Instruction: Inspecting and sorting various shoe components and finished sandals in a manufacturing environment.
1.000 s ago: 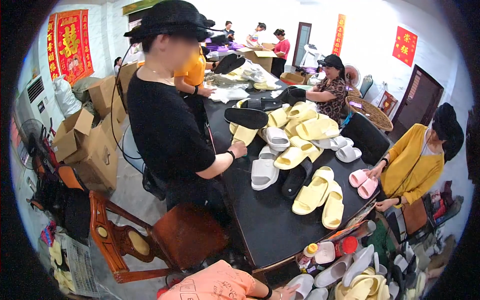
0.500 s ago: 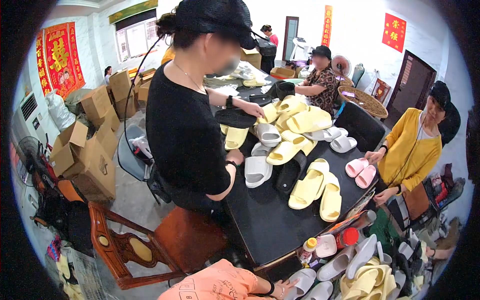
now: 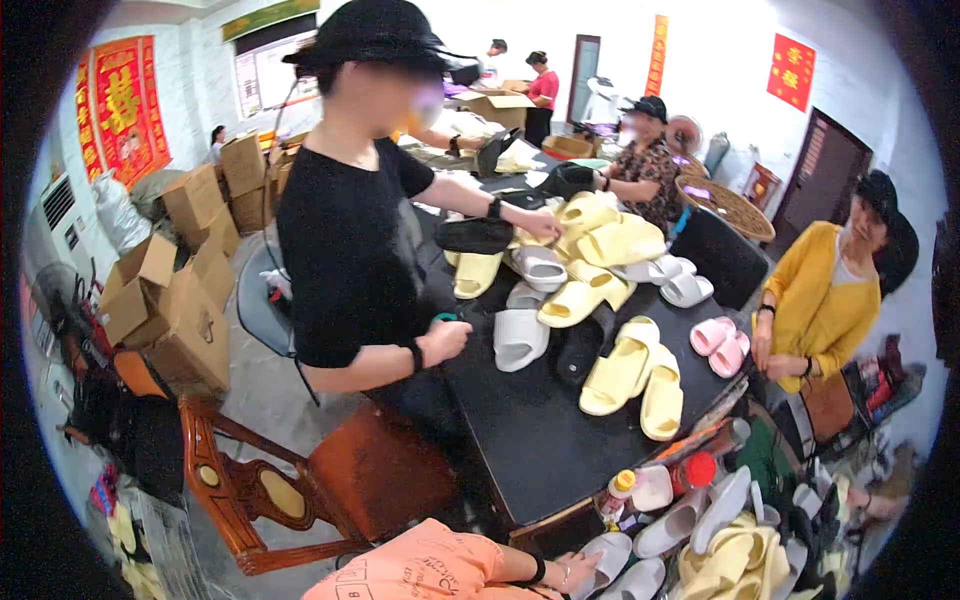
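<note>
An arm in an orange sleeve comes in at the lower edge, with a black band on the wrist. I take its hand as my left hand. Its fingers look closed on the near edge of a grey slipper, though the lower edge cuts off part of the view. Another grey slipper lies beside it. To the right is a heap of pale yellow slippers, with grey and black ones around it. No right hand that I can tell as mine is in view.
On the black table lie yellow, grey and black slippers and a pink pair. A person in black stands at its left, above a wooden chair. A person in yellow is at the right. A red-lidded jar stands near the corner.
My orange sleeve has shifted slightly left and down; the hand stays at the slipper. The person in black has drawn back one hand from the table. The person in yellow has let go of the pink slippers.
</note>
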The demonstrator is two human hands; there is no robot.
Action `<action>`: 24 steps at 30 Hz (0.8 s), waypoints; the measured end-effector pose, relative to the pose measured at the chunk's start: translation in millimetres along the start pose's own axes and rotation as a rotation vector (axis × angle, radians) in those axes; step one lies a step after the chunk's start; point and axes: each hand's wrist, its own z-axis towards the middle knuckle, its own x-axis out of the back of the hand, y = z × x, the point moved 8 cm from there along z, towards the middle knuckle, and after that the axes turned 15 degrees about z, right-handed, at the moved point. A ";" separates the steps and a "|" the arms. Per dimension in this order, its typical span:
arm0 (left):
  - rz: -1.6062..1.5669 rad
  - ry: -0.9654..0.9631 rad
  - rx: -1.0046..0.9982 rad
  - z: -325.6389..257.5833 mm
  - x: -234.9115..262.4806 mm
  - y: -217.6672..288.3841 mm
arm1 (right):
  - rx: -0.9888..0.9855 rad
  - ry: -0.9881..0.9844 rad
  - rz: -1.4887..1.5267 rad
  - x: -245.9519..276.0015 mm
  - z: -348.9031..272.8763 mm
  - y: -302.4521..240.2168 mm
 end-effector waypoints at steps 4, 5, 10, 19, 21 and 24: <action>0.430 -0.064 -0.318 -17.4 71.8 69.7 | 0.092 0.179 0.062 18.2 -2.3 -26.1; 0.437 -0.066 -0.318 -14.8 63.5 68.3 | 0.086 0.178 0.068 18.2 -0.5 -35.4; 0.386 -0.030 -0.323 -12.4 26.4 68.0 | -0.128 0.293 0.353 40.1 9.2 -31.7; 0.344 -0.143 -0.260 -5.4 43.8 73.4 | -0.320 0.351 0.678 40.3 28.6 -17.5; 0.308 -0.174 -0.449 -2.1 33.5 85.7 | -0.176 0.260 0.621 40.5 34.9 -38.0; 0.169 -0.063 -0.489 18.0 18.9 125.7 | -0.087 0.048 0.479 36.7 31.4 -90.4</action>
